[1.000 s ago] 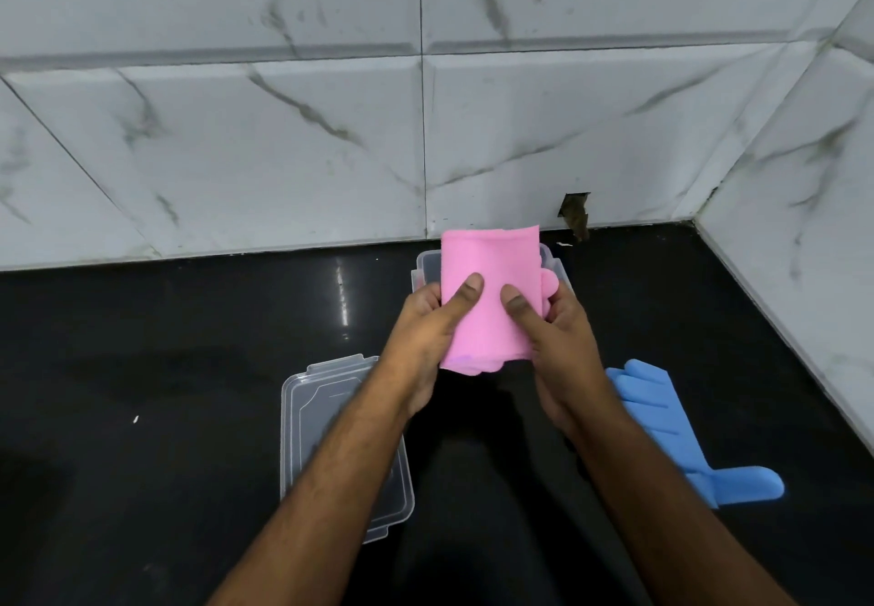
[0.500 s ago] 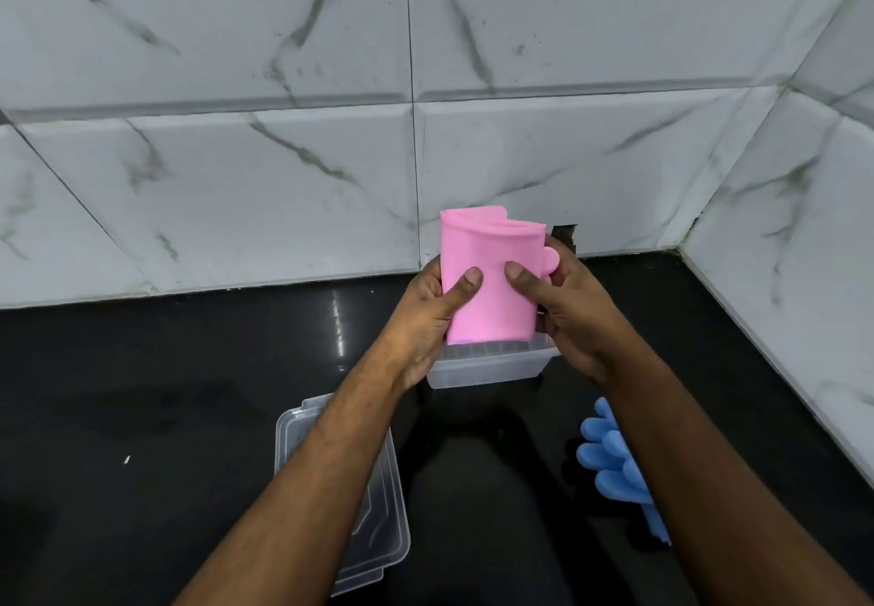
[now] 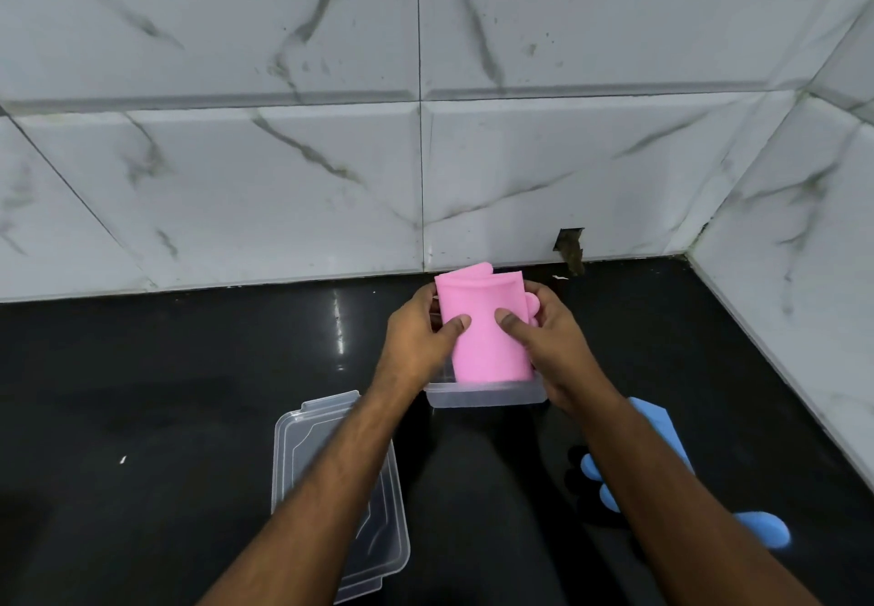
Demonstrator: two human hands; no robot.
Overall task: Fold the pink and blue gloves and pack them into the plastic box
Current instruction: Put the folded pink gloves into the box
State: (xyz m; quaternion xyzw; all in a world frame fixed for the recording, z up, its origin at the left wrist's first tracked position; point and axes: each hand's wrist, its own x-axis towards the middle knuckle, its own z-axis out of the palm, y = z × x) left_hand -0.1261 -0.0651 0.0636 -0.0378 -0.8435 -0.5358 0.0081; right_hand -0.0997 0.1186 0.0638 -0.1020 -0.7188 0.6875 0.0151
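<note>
Near the back edge of the black surface [image 3: 165, 392], close to its right rear corner, a clear plastic box [image 3: 487, 398] sits open, and both hands hold the folded pink glove [image 3: 487, 331] over it. The left hand [image 3: 416, 345] grips the glove's left side and the right hand [image 3: 553, 345] its right side, each with the thumb pressed on the front face and the other fingers wrapped behind, so the fingers of both hands are clamped on the pink fold. The glove stands roughly upright, its lower end dipping inside the box's near wall (whether it touches the bottom cannot be told). A rounded pink tip pokes out at the glove's right edge beside the right hand.

The blue glove [image 3: 662, 440] lies flat on the surface toward the right edge, partly hidden under the right forearm, with its fingertips and thumb showing on either side of the arm. The clear lid [image 3: 302, 445] rests flat on the surface nearer the front edge, to the left of the box and well apart from it, partly covered by the left forearm. White marble-patterned tiles [image 3: 284, 156] line the wall behind the surface and along its right side.
</note>
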